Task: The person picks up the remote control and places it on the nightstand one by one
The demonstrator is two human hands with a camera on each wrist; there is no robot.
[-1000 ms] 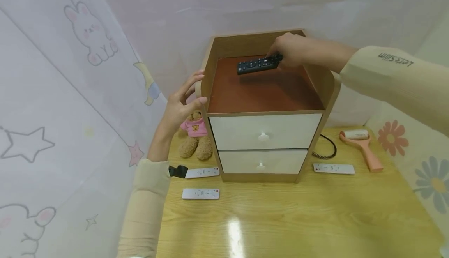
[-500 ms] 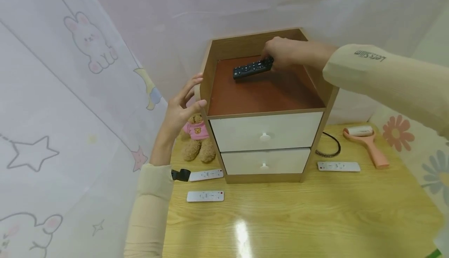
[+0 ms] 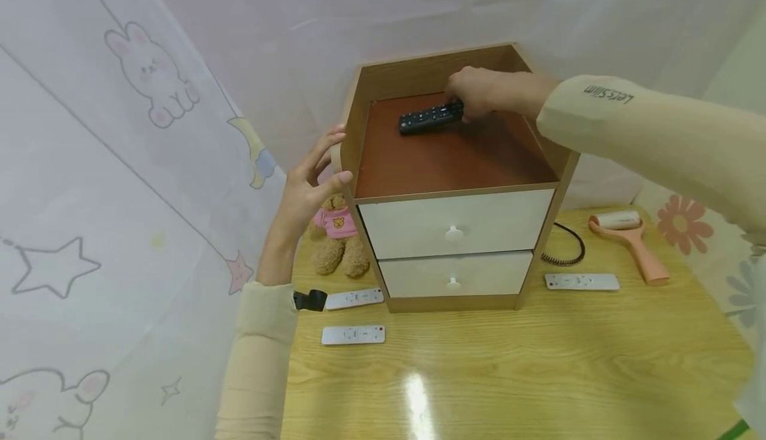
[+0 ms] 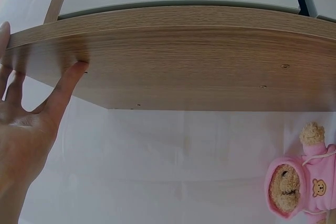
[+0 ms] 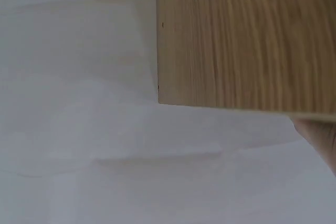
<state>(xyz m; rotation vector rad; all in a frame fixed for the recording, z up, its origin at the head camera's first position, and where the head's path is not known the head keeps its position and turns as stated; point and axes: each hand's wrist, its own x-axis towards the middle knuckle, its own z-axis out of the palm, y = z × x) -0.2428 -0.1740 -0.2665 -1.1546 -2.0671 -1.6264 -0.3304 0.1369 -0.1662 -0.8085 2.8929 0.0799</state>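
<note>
A black remote control (image 3: 431, 118) with small light buttons lies close over the reddish-brown top of a small wooden cabinet (image 3: 457, 191). My right hand (image 3: 475, 91) grips its right end, reaching in over the cabinet's right side wall. That wall hides most of the hand in the right wrist view, where only a strip of it (image 5: 320, 140) shows. At the cabinet's left side panel (image 4: 210, 61) my left hand (image 3: 305, 184) rests with fingers spread; in the left wrist view a fingertip touches the panel's outer face.
Two white remotes (image 3: 353, 335) (image 3: 355, 298) lie left of the cabinet, near a teddy bear (image 3: 339, 234) in pink. On its right are another white remote (image 3: 582, 282), a black coiled cord (image 3: 565, 257) and an orange-handled lint roller (image 3: 631, 240). Two white drawers (image 3: 419, 227) are closed.
My right hand has lowered the black remote toward the cabinet top and shifted slightly left. My left hand stays at the side panel. The head view has shifted a little.
</note>
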